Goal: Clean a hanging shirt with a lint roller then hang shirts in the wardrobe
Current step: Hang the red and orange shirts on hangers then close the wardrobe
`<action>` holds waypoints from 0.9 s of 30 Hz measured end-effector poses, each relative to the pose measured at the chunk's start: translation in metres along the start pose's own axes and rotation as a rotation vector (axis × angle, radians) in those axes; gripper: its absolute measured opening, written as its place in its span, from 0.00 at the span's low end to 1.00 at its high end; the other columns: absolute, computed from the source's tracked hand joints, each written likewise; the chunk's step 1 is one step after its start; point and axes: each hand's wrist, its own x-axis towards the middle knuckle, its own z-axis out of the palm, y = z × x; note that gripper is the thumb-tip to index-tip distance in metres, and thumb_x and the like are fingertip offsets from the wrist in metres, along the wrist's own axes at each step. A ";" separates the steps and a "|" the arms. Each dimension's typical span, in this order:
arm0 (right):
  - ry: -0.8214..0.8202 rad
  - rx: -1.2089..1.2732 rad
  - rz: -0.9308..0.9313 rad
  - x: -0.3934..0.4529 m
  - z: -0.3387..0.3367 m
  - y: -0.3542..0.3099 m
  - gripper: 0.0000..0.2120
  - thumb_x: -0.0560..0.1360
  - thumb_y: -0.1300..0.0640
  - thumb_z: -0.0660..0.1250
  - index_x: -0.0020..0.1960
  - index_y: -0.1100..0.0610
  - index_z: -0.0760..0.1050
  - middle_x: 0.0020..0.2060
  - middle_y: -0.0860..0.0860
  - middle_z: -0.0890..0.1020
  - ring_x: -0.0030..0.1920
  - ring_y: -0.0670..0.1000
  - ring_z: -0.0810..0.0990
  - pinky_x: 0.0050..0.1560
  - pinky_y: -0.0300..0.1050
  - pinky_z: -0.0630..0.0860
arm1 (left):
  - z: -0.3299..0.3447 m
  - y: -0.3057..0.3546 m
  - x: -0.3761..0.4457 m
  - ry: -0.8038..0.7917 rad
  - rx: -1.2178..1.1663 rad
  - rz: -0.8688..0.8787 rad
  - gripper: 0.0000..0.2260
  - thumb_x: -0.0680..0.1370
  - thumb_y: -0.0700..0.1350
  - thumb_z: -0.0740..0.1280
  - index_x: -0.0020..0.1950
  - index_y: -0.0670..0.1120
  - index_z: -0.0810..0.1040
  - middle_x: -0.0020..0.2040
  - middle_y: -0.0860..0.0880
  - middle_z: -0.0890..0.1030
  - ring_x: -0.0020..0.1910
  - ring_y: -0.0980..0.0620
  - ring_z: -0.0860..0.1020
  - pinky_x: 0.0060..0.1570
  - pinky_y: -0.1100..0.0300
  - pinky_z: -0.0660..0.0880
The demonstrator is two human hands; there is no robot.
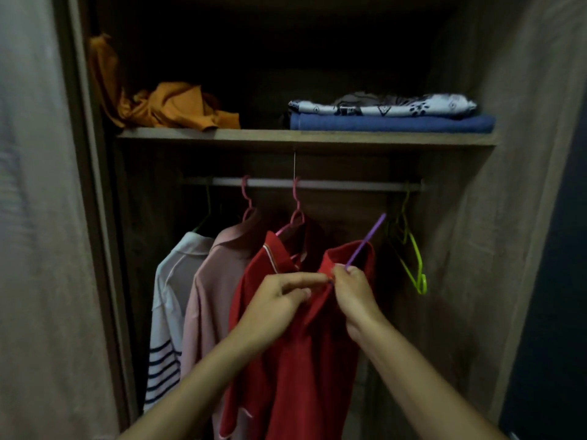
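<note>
Both hands worked at the collar of a red shirt (301,360) in front of the open wardrobe (524,185); the left hand (273,303) had its fingers pinched together on the collar fabric; the right hand (352,290) had its fingers clamped on a purple hanger (365,239), which sat tilted inside the collar, below the rail (349,184) and not hooked on it; a second red shirt (273,258), a pink shirt (209,296) and a striped white shirt (168,312) hung on the rail to the left; a green hanger (413,262) hung bare at the right.

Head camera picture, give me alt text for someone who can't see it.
Two bare hands, the left hand and right hand, hold a red shirt on a purple hanger below the wardrobe rail. A striped white shirt, pink shirt and another red one hang there; folded clothes sit on the shelf above.
</note>
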 end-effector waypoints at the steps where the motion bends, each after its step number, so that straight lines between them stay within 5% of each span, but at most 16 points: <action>1: -0.009 -0.030 0.013 0.008 -0.003 0.003 0.10 0.70 0.51 0.59 0.36 0.55 0.74 0.31 0.55 0.75 0.34 0.54 0.73 0.36 0.46 0.67 | -0.003 0.000 0.004 0.061 0.067 0.061 0.18 0.75 0.33 0.61 0.56 0.50 0.82 0.59 0.55 0.81 0.60 0.64 0.76 0.61 0.68 0.68; 4: -0.039 -0.156 0.022 0.027 -0.010 0.015 0.10 0.67 0.52 0.56 0.36 0.53 0.75 0.30 0.57 0.74 0.33 0.55 0.73 0.36 0.49 0.69 | -0.021 -0.018 0.033 0.254 0.509 0.208 0.20 0.73 0.42 0.59 0.63 0.46 0.79 0.69 0.50 0.72 0.73 0.53 0.63 0.73 0.56 0.59; 7: -0.002 -0.198 -0.018 0.031 -0.008 0.002 0.12 0.72 0.57 0.57 0.50 0.53 0.78 0.42 0.56 0.79 0.44 0.56 0.79 0.44 0.47 0.73 | -0.032 -0.042 0.065 0.276 0.748 0.089 0.22 0.79 0.43 0.59 0.73 0.44 0.66 0.76 0.41 0.61 0.77 0.44 0.55 0.73 0.45 0.58; 10: 0.093 -0.343 -0.073 0.043 -0.006 -0.022 0.16 0.76 0.63 0.57 0.62 0.60 0.76 0.56 0.57 0.80 0.57 0.58 0.79 0.51 0.42 0.71 | -0.036 -0.070 0.083 0.214 0.730 -0.087 0.26 0.80 0.42 0.60 0.77 0.42 0.55 0.77 0.38 0.56 0.75 0.42 0.59 0.71 0.53 0.62; 17: 0.145 -0.629 -0.155 0.087 0.007 -0.065 0.16 0.76 0.65 0.56 0.59 0.65 0.77 0.58 0.63 0.80 0.60 0.62 0.78 0.54 0.47 0.74 | -0.024 -0.086 0.086 0.096 0.576 -0.088 0.34 0.74 0.31 0.59 0.77 0.40 0.49 0.76 0.42 0.61 0.74 0.47 0.62 0.65 0.72 0.54; 27: -0.034 -0.947 -0.106 0.119 0.007 -0.074 0.16 0.80 0.63 0.54 0.65 0.65 0.72 0.64 0.62 0.76 0.65 0.60 0.75 0.61 0.47 0.71 | -0.018 -0.085 0.083 0.118 0.555 -0.020 0.35 0.72 0.28 0.59 0.77 0.39 0.51 0.75 0.43 0.63 0.74 0.50 0.63 0.60 0.83 0.49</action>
